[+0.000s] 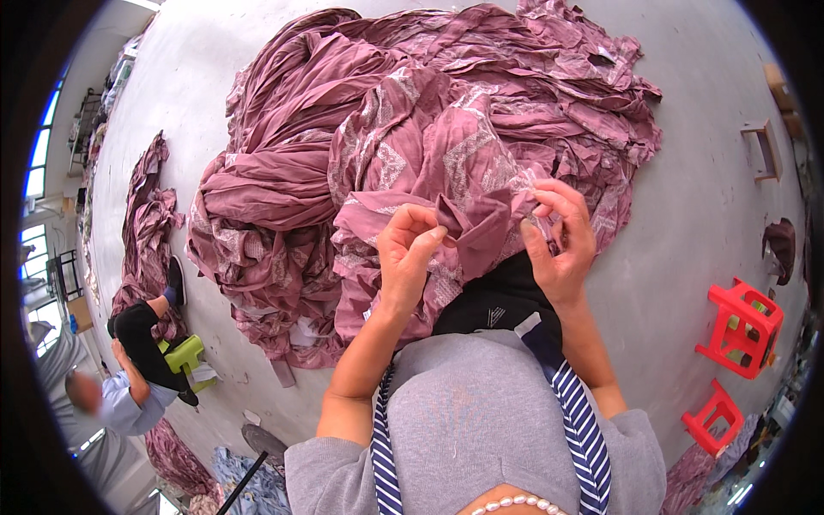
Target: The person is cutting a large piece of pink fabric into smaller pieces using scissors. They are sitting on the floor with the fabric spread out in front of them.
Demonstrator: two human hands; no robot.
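Observation:
A large heap of dusty-pink cloth (283, 184) with pale lace-like patterns lies in front of me, its near folds reaching my lap. My left hand (409, 257) is closed, thumb and forefinger pinching the edge of a darker pink fold of this cloth. To its right, my right hand (562, 240) is raised at the other side of the fold. Its thumb stands apart from the curled fingers, and the patterned cloth comes up against the fingertips. The darker fold (485, 227) spans the gap between both hands.
At left, a person (142, 399) sits on a green stool (184, 354) beside a strip of pink cloth (146, 232). Two red plastic stools (742, 330) stand at right, near a small wooden stool (760, 151). A black pole (245, 485) rises at lower left.

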